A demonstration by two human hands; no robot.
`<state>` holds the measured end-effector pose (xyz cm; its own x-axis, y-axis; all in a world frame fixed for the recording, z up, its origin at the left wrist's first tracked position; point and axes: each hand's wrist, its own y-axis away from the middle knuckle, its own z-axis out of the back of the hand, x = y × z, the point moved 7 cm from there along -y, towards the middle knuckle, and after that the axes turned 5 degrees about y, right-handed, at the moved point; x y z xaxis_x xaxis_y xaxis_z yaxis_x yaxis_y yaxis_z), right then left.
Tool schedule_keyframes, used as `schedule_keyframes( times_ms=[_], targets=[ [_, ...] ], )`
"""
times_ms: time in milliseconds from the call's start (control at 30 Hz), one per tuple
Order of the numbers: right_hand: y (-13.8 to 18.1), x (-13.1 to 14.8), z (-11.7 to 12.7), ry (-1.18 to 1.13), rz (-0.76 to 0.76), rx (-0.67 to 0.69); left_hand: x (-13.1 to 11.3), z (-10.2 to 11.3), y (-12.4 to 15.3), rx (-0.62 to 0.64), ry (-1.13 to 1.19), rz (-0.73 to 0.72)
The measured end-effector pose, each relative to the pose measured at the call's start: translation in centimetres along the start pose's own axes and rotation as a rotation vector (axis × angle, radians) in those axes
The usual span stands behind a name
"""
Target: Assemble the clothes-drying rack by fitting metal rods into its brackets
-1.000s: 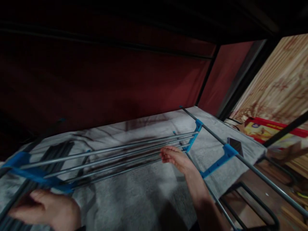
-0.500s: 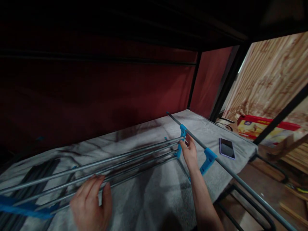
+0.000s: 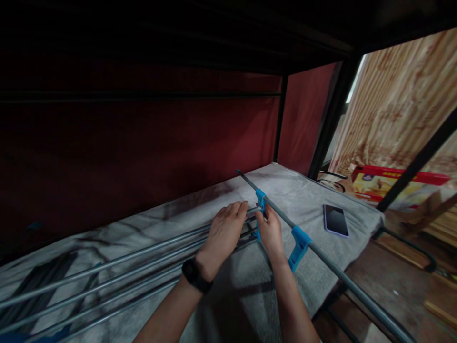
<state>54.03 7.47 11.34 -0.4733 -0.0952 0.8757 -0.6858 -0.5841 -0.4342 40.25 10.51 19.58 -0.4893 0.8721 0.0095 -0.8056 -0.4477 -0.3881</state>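
Note:
Several grey metal rods [image 3: 150, 249] run side by side from the lower left to a blue plastic bracket [image 3: 261, 200]. My left hand [image 3: 224, 228], with a dark watch on its wrist, is closed over the rods' right ends just beside the bracket; its fingertips are hidden. Around the bracket, the fingers and thumb of my right hand [image 3: 270, 233] are closed. A longer grey tube [image 3: 282, 214] passes through the top of this bracket and through a second blue bracket [image 3: 300, 240] closer to me. Part of another blue plastic piece [image 3: 46, 336] shows at the lower left.
Grey cloth [image 3: 303, 195] covers the bed under the rack. A phone [image 3: 335, 220] lies on it to the right. Dark tubes [image 3: 39, 281] lie at the left. A black frame post [image 3: 280, 119] and a red sheet [image 3: 160, 143] stand behind. A red-yellow box [image 3: 396, 186] sits beyond.
My left hand has moved right and away from me along the rods, up to the bracket beside my right hand. My right hand stays at the bracket. The view has shifted slightly.

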Motion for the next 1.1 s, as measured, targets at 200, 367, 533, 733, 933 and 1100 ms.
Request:
schedule_keyframes(
  times_ms=[200,367,533,733,933,1100],
  targets=[
    [0.1,0.2,-0.1,0.005,-0.029,-0.027,-0.5,-0.2,-2.0,0.119,0.028,0.023],
    [0.3,0.2,-0.1,0.015,-0.061,-0.023,-0.3,0.5,-2.6,0.134,0.015,0.048],
    [0.3,0.5,0.3,0.012,-0.07,-0.018,-0.4,0.1,-2.7,0.154,0.011,0.042],
    [0.0,0.6,0.2,0.018,-0.095,0.014,-0.4,-0.1,-2.7,0.154,-0.007,0.048],
    [0.0,0.8,0.1,-0.005,-0.085,0.022,-0.4,-0.1,-2.8,0.163,0.007,0.05],
    [0.2,1.0,0.2,0.006,-0.088,0.012,-0.2,-0.1,-2.9,0.19,0.028,0.076]
  ],
)
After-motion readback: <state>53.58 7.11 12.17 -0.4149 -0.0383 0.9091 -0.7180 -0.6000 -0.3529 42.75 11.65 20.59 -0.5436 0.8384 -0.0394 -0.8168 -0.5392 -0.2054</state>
